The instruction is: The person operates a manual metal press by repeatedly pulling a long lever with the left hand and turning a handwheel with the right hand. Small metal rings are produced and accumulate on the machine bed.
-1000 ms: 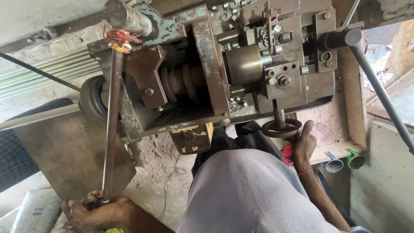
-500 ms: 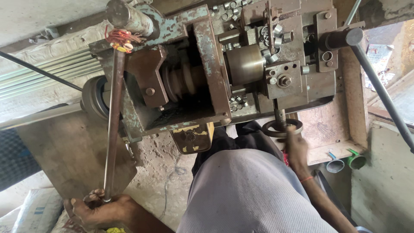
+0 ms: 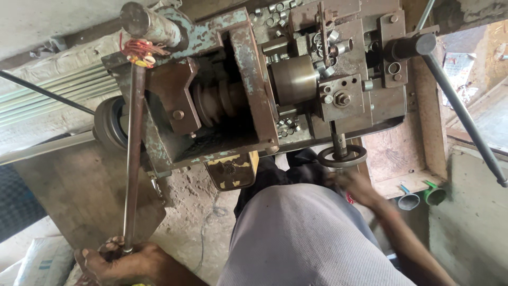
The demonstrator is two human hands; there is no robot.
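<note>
I saw a rusty metal machine (image 3: 254, 95) with flaking teal paint, a dull steel lever rod (image 3: 132, 159), a smooth shiny cylinder (image 3: 293, 79), a dark handwheel (image 3: 343, 156), rough concrete floor (image 3: 196, 212) and matt grey cloth (image 3: 301, 238).

One head-worn camera looks steeply down from close above the machine (image 3: 254, 90), over the person's own torso, with both hands at the lower edge of its view.
</note>
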